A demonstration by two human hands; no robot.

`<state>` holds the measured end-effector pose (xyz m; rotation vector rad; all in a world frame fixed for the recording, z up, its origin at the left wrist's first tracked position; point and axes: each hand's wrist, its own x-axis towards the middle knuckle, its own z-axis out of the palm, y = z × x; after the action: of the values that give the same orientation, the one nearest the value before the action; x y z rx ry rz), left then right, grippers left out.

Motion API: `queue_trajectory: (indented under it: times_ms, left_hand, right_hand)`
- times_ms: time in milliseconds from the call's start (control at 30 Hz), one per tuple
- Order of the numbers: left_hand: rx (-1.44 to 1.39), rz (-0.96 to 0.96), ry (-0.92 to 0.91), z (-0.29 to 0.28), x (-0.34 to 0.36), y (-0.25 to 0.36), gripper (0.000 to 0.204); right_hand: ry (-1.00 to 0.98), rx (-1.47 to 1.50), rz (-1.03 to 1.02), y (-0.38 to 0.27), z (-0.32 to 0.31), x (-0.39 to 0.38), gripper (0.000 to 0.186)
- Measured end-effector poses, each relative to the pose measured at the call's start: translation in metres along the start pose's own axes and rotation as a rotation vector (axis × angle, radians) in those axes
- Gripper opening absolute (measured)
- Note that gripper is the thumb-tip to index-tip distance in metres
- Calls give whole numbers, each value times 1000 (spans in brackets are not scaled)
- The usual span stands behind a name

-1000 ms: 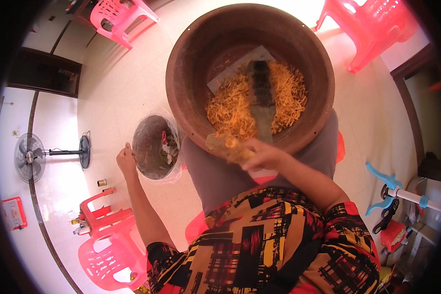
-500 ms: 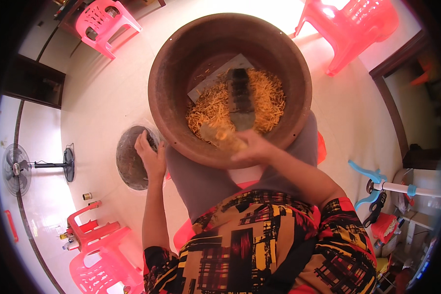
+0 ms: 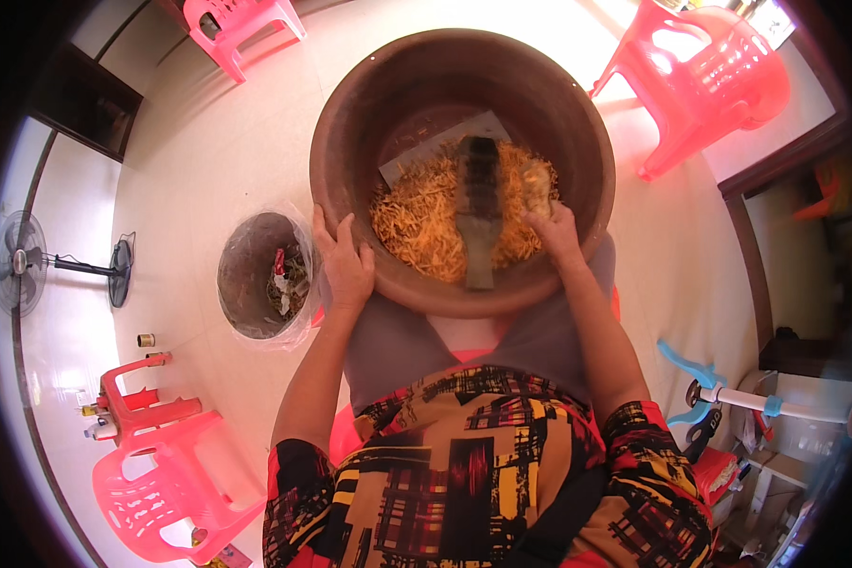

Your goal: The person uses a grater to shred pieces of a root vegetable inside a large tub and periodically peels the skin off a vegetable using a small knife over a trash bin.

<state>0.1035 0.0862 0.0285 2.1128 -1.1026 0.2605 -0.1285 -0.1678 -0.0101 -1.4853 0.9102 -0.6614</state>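
The right hand [image 3: 556, 230] grasps a yellow-brown chunk [image 3: 537, 185], fingers closed on its lower end, inside the right part of a big brown basin [image 3: 350, 114]; the chunk is over the shreds [image 3: 412, 227], just right of the grater [image 3: 478, 180], and both it and the fingertips are blurred. The left hand [image 3: 344, 260] lies against the lower left rim of the basin with its fingers apart; I cannot tell whether it grips the rim or only rests there. The grater, dark and ridged at the top with a plain greenish lower end, lies lengthwise down the middle of the basin, yellow shreds on both sides of it. A pale board [image 3: 440, 142] shows slantwise behind the shreds. The basin sits on the person's grey-clad lap [image 3: 388, 346]. On the floor to the left, near the left hand, stands a round bin [image 3: 246, 275] in a clear bag [image 3: 303, 322], with some litter [image 3: 282, 275] inside. Pink chairs [image 3: 701, 76] stand around, and a fan [image 3: 21, 260] is at the far left
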Motion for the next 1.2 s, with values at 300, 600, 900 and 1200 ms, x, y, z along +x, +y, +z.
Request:
queue_trajectory:
  times_ms: [300, 600, 900, 1200]
  left_hand:
    - [-79, -72, 54, 8, -6, -6, 37]
    - [114, -9, 83, 0, -4, 2, 36]
    - [-77, -53, -498, 23, -14, 73, 28]
    - [-392, -600, -888, 116, -21, 81, 31]
  right_hand:
    - [-78, -490, 40, 5, 2, 1, 43]
    - [-106, -442, 48, -8, 6, -7, 43]
    - [-25, -267, 58, 6, 1, 2, 42]
    - [-12, -242, 42, -6, 1, -1, 44]
